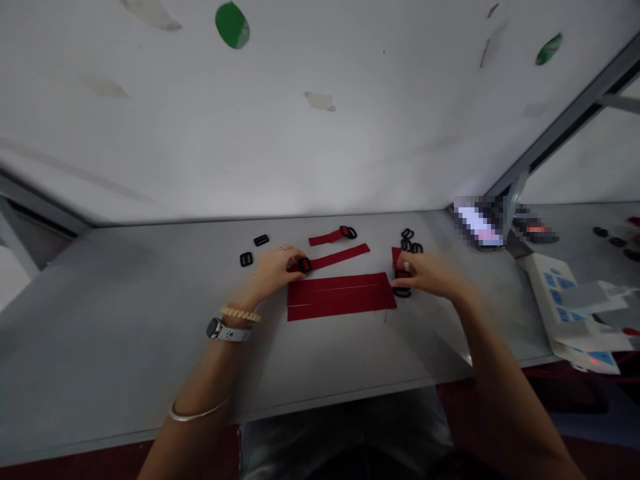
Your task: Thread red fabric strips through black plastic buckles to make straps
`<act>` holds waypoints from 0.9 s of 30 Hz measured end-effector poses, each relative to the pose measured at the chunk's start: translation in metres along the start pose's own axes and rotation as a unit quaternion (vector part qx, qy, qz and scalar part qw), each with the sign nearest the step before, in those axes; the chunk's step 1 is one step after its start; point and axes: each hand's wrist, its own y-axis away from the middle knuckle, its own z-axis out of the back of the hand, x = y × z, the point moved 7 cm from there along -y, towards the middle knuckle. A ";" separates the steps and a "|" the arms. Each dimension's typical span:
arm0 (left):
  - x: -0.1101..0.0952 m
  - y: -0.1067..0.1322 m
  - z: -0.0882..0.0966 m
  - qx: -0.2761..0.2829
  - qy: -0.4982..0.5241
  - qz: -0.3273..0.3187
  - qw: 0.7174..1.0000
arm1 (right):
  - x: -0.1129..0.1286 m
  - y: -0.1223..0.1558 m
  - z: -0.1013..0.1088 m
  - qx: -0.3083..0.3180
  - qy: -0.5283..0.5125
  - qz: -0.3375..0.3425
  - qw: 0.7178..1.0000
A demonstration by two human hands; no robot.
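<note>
My left hand is closed on the end of a red webbing strap, beside a black slider buckle threaded on it. The strap's free end points to the right. My right hand pinches a short red strap piece with black plastic hardware below it. Its far fingers are partly hidden. Between my hands lie flat red fabric strips, side by side with narrow gaps. Above them rests another red strap with a black ring at its right end.
Two black slider buckles lie left of my left hand. Several black rings are bunched above my right hand. A lit phone leans at the back right, near a white control box. A white wall rises behind the grey table.
</note>
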 end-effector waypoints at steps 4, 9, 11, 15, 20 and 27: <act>-0.010 0.002 -0.002 0.049 -0.004 -0.013 0.999 | 0.009 0.004 -0.006 -0.066 0.045 -0.028 0.996; -0.014 0.003 -0.004 0.092 0.000 0.006 0.996 | 0.024 -0.010 0.021 -0.145 -0.013 0.016 0.989; -0.010 0.003 -0.003 0.089 -0.011 0.032 0.995 | 0.041 -0.022 0.026 -0.147 -0.069 0.082 0.983; -0.001 0.004 0.002 0.077 -0.078 0.103 0.989 | 0.083 -0.048 0.016 -0.117 -0.140 0.205 0.961; -0.006 0.006 0.003 0.096 -0.104 0.108 0.984 | 0.112 -0.073 -0.021 -0.082 -0.056 0.256 0.962; -0.014 0.004 0.007 0.068 -0.086 0.098 0.989 | 0.143 -0.062 -0.044 -0.138 -0.047 0.306 0.941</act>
